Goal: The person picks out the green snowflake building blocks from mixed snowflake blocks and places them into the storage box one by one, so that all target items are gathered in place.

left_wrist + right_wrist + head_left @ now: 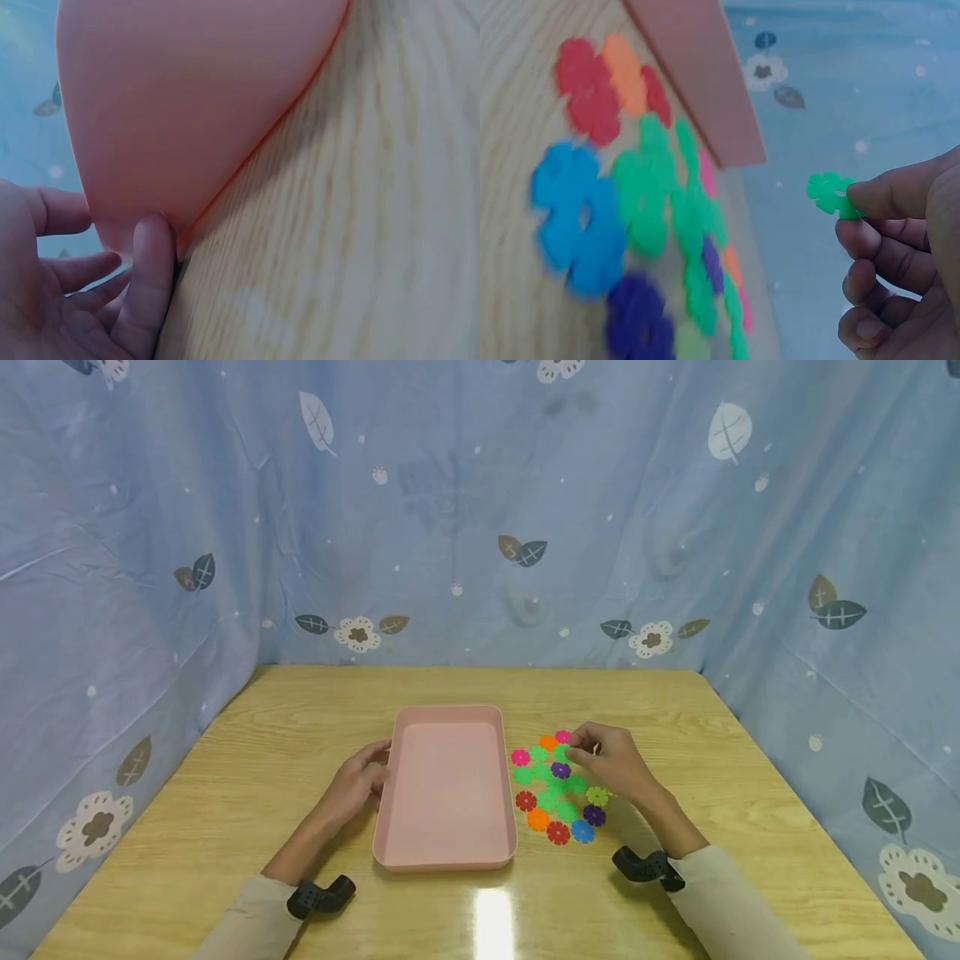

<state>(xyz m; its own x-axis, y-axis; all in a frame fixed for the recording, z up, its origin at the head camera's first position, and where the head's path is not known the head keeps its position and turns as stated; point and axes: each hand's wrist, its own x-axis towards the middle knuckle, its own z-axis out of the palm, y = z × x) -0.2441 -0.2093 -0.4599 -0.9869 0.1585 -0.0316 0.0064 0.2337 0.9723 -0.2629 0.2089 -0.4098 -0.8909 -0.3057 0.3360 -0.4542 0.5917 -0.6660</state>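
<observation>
My right hand (611,760) pinches a green snowflake disc (829,193) between thumb and index finger, raised over the far part of a spread of discs. Its other fingers curl loosely below in the right wrist view. Among the plastic discs on the table are a blue disc (582,832), a red disc (558,833), a purple disc (595,815) and an orange disc (537,820). My left hand (354,787) touches the outer left wall of a pink rectangular tray (444,793), fingertips right at the rim and thumb against the wall. Nothing lies in the tray.
The tray stands upright on a wood-grain table (300,718), directly left of the discs. A blue patterned curtain (450,527) encloses the back and both sides. Black wrist straps (321,897) sit at both cuffs.
</observation>
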